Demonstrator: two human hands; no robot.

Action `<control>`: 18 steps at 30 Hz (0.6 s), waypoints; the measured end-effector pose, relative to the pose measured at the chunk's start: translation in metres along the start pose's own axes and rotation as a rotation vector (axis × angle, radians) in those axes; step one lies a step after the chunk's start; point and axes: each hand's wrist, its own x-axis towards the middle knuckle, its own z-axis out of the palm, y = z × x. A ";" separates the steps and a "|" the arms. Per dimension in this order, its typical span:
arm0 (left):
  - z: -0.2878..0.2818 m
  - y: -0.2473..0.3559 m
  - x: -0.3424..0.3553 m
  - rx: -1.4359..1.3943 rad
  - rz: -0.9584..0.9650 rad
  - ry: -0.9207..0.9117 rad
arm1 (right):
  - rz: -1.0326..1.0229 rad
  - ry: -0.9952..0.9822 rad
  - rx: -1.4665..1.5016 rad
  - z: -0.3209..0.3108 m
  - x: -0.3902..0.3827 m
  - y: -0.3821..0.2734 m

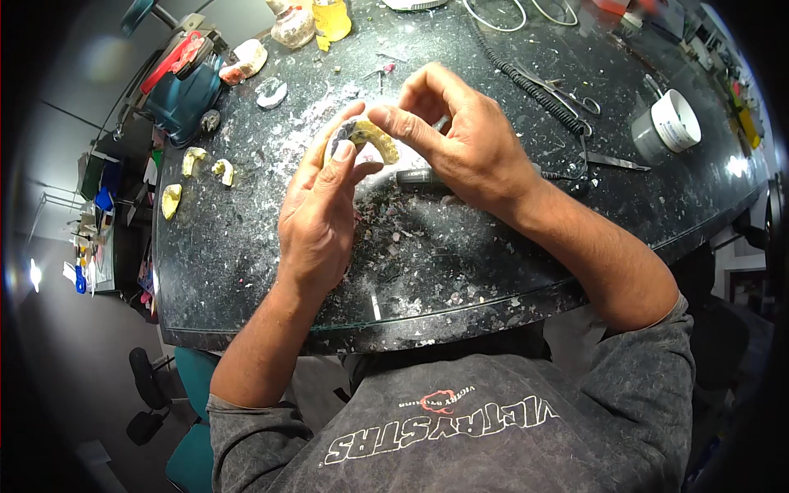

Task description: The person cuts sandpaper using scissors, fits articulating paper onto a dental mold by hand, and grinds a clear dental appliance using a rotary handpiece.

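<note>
My left hand is closed around a yellow horseshoe-shaped dental model. A dark patch covers the model's left side, by the thumb. My right hand hovers at the model's right side, its thumb stretched toward the upper edge and its other fingers bent and apart from the thumb. Whether that thumb touches the model I cannot tell. Beneath the right hand lies a dark cylindrical handpiece, partly hidden by the palm and wrist.
Pale dust and crumbs cover the dark bench. At left lie several yellow model pieces and a teal machine. Scissors, a coiled cord, a metal blade and a white tub are at right.
</note>
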 end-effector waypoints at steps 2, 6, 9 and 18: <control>0.003 0.001 0.000 0.013 0.068 -0.024 | 0.088 -0.131 0.105 0.000 0.001 -0.003; 0.015 0.006 -0.002 0.048 0.063 0.049 | 0.275 -0.336 0.408 -0.006 0.002 -0.011; 0.006 0.007 -0.004 0.207 -0.037 0.089 | 0.308 -0.288 0.490 -0.004 0.002 -0.009; -0.007 0.011 -0.006 0.314 -0.110 0.042 | 0.483 -0.378 0.531 -0.010 0.004 -0.011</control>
